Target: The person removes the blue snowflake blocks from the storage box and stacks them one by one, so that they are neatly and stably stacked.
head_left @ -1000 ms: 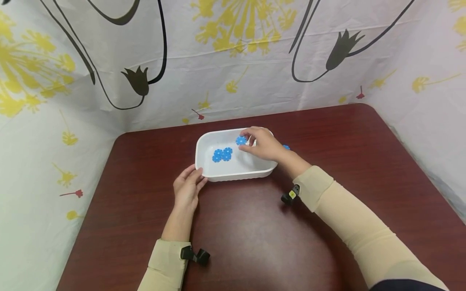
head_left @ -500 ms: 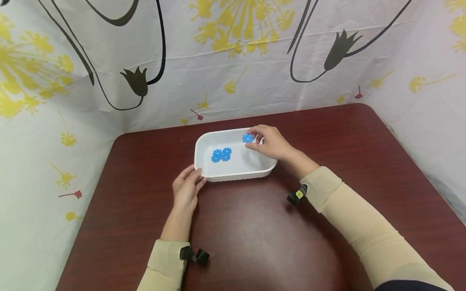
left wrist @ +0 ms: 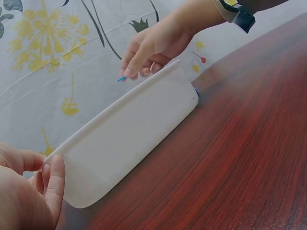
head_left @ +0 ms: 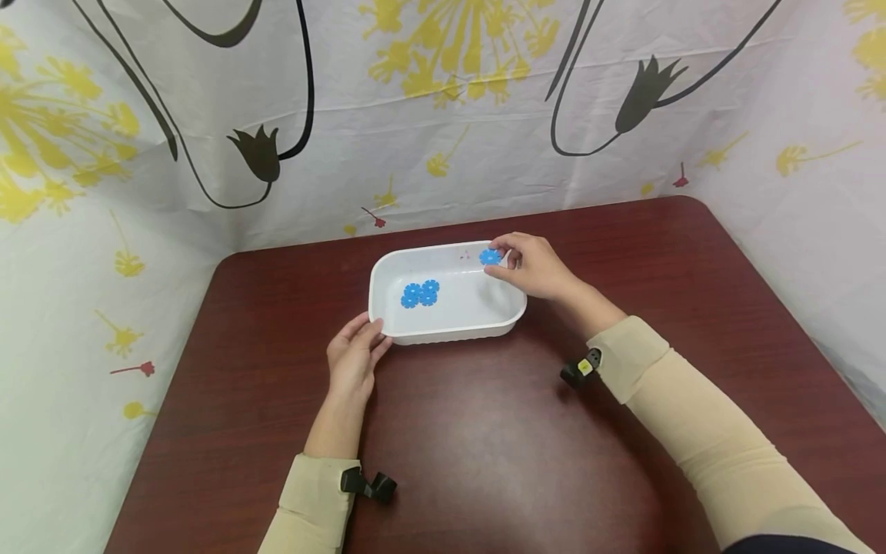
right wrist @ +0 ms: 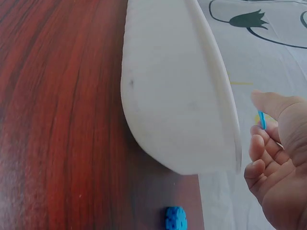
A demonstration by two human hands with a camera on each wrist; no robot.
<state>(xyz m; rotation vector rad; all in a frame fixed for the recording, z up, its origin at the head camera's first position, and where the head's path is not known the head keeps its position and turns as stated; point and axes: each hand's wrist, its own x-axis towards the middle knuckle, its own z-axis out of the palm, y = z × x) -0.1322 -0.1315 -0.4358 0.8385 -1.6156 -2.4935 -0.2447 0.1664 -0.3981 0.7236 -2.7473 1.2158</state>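
Note:
A white plastic tray (head_left: 450,335) stands on the table, with several blue notched, flower-shaped discs (head_left: 420,294) bunched on its floor toward the left. My left hand (head_left: 353,355) grips the near left corner, thumb at the rim and fingers along the outer wall. Over the far right part of the tray, my right hand (head_left: 533,265) pinches one blue notched disc (head_left: 490,257) between thumb and fingertips. In the left wrist view this held disc (left wrist: 122,79) shows edge-on above the rim. More blue notched discs (right wrist: 176,219) lie outside the tray, partly cut off in the right wrist view.
The dark red wooden table (head_left: 484,431) reaches a patterned white cloth (head_left: 332,138) hanging behind and at the sides. Small reddish marks show on the tray's far inner wall. Each sleeve carries a black wrist mount, the left one (head_left: 370,485) close above the table.
My right hand has moved right and slightly away with the held disc, from over the tray's middle toward its far right corner. My left hand and the tray stay put.

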